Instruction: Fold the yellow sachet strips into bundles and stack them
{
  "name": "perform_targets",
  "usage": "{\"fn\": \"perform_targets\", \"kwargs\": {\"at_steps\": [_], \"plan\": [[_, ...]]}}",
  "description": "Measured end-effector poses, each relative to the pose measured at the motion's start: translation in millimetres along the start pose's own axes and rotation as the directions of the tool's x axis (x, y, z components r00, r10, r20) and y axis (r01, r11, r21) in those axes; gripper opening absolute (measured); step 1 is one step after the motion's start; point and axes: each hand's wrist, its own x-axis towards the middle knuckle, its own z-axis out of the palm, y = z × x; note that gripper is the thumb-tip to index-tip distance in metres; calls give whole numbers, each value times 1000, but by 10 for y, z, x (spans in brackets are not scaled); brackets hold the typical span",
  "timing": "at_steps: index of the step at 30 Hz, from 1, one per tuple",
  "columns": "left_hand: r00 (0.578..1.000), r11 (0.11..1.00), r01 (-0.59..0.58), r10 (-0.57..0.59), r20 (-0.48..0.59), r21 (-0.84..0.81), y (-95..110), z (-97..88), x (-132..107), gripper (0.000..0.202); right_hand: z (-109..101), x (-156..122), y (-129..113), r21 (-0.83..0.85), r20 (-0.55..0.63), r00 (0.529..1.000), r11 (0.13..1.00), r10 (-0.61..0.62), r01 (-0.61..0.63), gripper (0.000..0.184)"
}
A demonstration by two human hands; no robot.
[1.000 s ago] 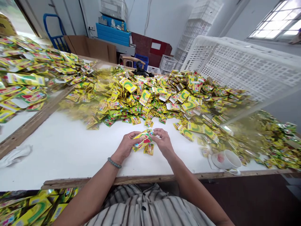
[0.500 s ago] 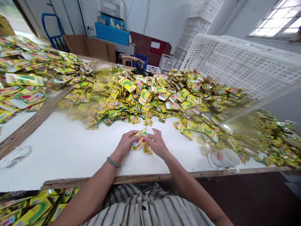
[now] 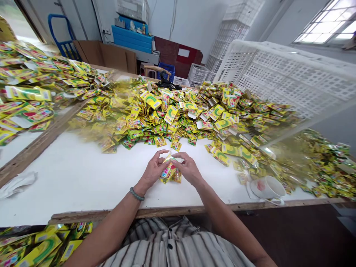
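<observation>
Both hands meet over the white tabletop [image 3: 89, 174] at the middle of the view. Between them is a small yellow printed box [image 3: 167, 172], tilted, its upper end at my fingertips. My left hand [image 3: 153, 168] grips its upper left side with thumb and fingers. My right hand [image 3: 189, 168] pinches the upper right of the same box. A small yellow sachet [image 3: 177, 176] lies on the table just behind the box, near my right thumb. The box's top end is partly covered by my fingers.
A heap of yellow sachets and boxes [image 3: 155, 115] stretches across the table beyond my hands. A white plastic crate [image 3: 289, 74] leans at the right, above more sachets. A white mug [image 3: 267, 186] lies near the front right edge. Boxes [image 3: 25, 85] pile up beyond a wooden strip [image 3: 47, 133].
The box has turned more upright and come slightly nearer me. Both hands have shifted to its top end, the fingers now arched over it, where a white flap stood out before.
</observation>
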Motion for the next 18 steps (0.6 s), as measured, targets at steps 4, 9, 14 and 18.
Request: {"fn": "perform_targets", "kwargs": {"at_steps": [4,9,14,18], "plan": [[991,997,-52,45,-123,-56,26,-11,14,59,116,-45,69,209,-91,995,978,39,-19,30],[999,998,2,-4,-46,-59,56,-46,7,53,157,-58,82,231,23,999,972,31,-36,31],[1000,999,8,-9,-17,-45,35,-78,25,45,100,-66,73,144,4,998,987,69,-69,32],[999,998,-32,33,-31,49,-11,-106,10,43,128,-55,56,118,-31,1000,993,1,2,46]]}}
